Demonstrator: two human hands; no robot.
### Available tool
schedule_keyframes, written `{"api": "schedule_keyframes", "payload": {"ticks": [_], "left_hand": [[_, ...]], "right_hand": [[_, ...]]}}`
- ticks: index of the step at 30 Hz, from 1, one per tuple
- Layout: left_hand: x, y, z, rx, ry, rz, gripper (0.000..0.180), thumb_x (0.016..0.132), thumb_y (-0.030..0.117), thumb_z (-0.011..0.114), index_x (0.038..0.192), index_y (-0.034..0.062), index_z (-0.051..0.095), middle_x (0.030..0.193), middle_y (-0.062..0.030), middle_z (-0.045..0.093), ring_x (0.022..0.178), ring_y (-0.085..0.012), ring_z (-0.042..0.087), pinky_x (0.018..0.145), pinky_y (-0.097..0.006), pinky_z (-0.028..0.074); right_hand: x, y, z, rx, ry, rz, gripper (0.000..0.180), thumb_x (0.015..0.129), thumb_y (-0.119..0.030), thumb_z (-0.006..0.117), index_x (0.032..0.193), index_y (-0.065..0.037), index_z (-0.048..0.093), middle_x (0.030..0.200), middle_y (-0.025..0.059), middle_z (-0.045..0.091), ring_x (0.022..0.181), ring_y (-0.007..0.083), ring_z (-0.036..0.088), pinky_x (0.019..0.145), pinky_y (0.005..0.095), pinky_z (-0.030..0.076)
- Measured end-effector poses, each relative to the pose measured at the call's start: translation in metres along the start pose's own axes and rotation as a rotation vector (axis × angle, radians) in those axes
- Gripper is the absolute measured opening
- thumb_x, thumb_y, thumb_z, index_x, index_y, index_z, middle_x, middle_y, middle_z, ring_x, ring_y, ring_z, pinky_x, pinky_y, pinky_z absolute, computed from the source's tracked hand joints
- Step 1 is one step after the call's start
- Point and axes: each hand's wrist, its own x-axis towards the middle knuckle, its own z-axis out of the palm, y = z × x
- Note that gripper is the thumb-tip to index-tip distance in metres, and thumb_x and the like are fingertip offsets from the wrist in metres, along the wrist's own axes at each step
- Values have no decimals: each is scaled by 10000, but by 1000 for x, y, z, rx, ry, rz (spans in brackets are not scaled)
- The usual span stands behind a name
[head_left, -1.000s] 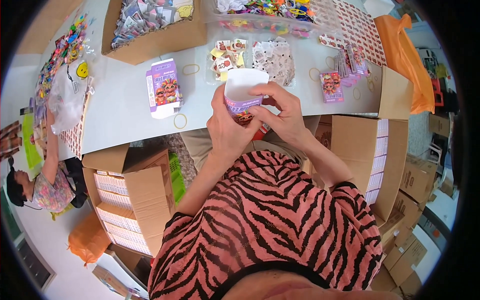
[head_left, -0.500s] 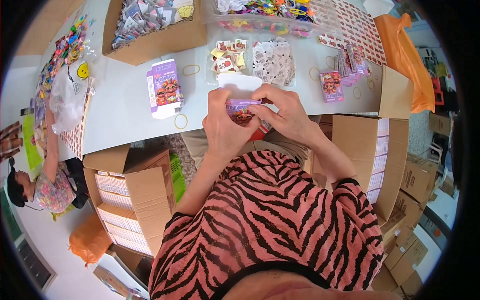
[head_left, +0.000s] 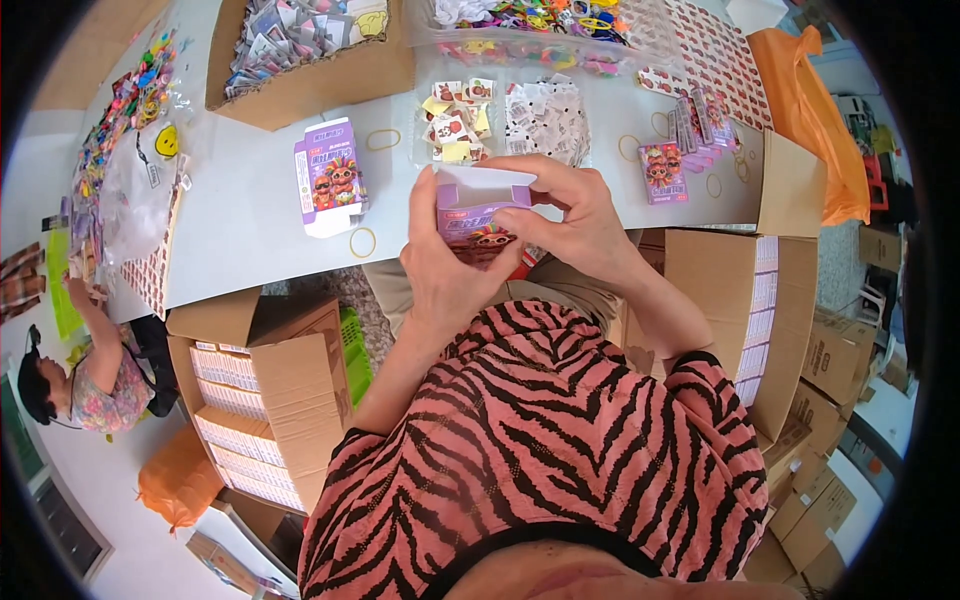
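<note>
Up close, both hands work a small purple carton (head_left: pixel 482 212) just above the near edge of the white table (head_left: pixel 250 215). The carton is thin printed card, boxy, its top open with a pale flap standing up. The left hand (head_left: pixel 445 270) wraps its side, thumb along the left wall, closed firmly around it. The right hand (head_left: pixel 575 215) arches over the top from 2 o'clock, fingertips (head_left: pixel 505 215) pinching the front of the open mouth.

At 10 o'clock from the carton a flat purple box (head_left: pixel 330 185) of the same print lies on the table, and a thin rubber band (head_left: pixel 362 242) forms a ring just beside it. At 12 o'clock a clear bag of small square cards (head_left: pixel 458 120) sits next to a bag of white tags (head_left: pixel 548 120). At 2 o'clock a small glossy packet (head_left: pixel 662 170) lies flat, with another band near it.

Further back stands a brown corrugated box (head_left: pixel 300 85) full of shiny packets. Below the table at 8 o'clock an open cardboard case (head_left: pixel 270 390) shows neat rows of stacked white-edged boxes; a matching case (head_left: pixel 760 300) stands at 4 o'clock. An orange plastic bag (head_left: pixel 815 120) droops at the far right. A person (head_left: pixel 90 380) in a floral top sits at far left.
</note>
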Motion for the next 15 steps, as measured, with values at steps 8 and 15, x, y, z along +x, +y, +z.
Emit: {"api": "schedule_keyframes", "payload": {"ticks": [8, 15], "left_hand": [[-5, -23, -21, -776, -678, -517, 456, 768, 45, 718, 1173, -5, 515, 1015, -69, 633, 940, -109, 593, 802, -267, 502], [-20, -24, -13, -1208, -522, -740, 440, 781, 14, 680, 1181, -1, 498, 1025, -70, 625, 936, -128, 603, 812, -291, 509]], "right_hand": [[-7, 6, -2, 60, -19, -20, 264, 823, 57, 568, 1065, -8, 652, 1071, 115, 654, 973, 183, 626, 844, 289, 496], [-7, 3, -1, -240, -32, -253, 263, 813, 53, 576, 1054, -15, 657, 1025, 116, 665, 939, 205, 638, 797, 296, 507]]}}
